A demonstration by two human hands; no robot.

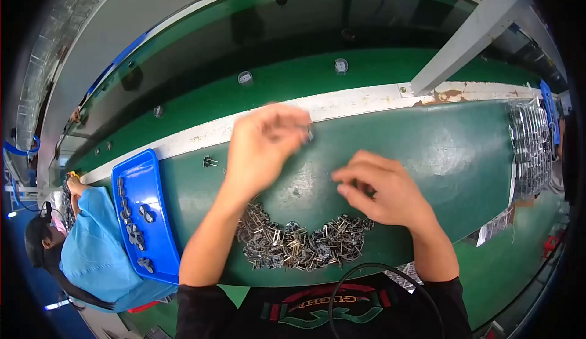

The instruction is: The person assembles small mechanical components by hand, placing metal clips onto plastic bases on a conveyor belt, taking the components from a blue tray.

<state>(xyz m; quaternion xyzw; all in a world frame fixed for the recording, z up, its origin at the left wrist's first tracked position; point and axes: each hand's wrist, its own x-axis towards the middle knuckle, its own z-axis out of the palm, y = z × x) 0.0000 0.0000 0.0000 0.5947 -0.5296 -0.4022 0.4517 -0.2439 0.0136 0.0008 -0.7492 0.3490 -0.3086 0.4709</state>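
Metal parts (299, 244) lie heaped on the green bench (452, 149), just below both hands. Left hand (262, 149) pinches one small part (309, 134) with fingers together; right hand (381, 189) curls, its hold hidden. Better to take one piece at a time, near the heap.

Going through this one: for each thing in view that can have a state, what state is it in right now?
Left hand: raised above the green bench, fingers pinched on a small metal part, blurred.
Right hand: low by the pile, fingers curled; whether it holds a part is unclear.
Pile of small metal parts: loose heap at the near edge.
Blue tray: lying flat, several parts in it.
Belt parts: upright, spaced apart.
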